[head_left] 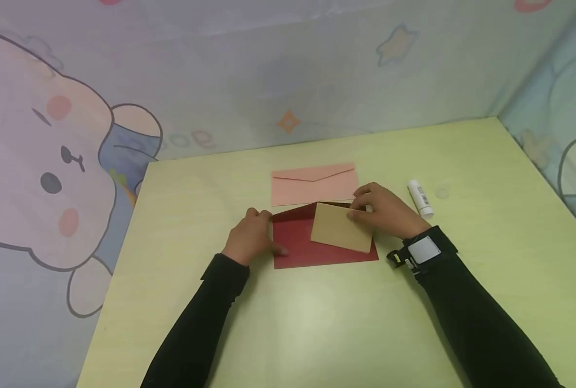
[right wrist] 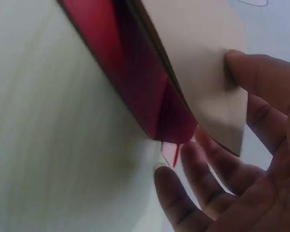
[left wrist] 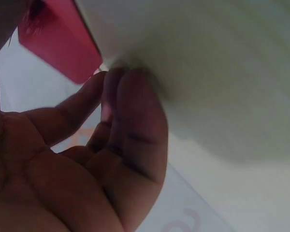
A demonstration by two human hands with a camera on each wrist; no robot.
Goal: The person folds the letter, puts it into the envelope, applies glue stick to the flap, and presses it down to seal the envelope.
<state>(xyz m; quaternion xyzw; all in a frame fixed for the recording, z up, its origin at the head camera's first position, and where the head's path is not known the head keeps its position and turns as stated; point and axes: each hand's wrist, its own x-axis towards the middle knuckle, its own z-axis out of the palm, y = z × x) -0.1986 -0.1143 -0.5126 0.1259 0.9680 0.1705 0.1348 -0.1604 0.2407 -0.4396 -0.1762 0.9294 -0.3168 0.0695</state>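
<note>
A red envelope (head_left: 293,242) lies on the table with its flap at the far side, raised from the body. At its left end is my left hand (head_left: 251,234), thumb over the front and fingers curled at the upper left corner. In the left wrist view, the bent fingers (left wrist: 140,111) come right up to the envelope's red corner (left wrist: 63,48). My right hand (head_left: 385,210) pinches a tan folded card (head_left: 341,229) by its upper right part, thumb in front. The card is tilted and overlaps the envelope's right half. The right wrist view shows the card beside the envelope's red opening (right wrist: 140,82).
A pink envelope (head_left: 312,188) with its flap folded down lies just behind the red one. To the right, a white glue stick (head_left: 420,198) lies on its side near a small clear round cap (head_left: 441,191). A patterned cloth (head_left: 249,81) hangs behind the pale table (head_left: 317,328).
</note>
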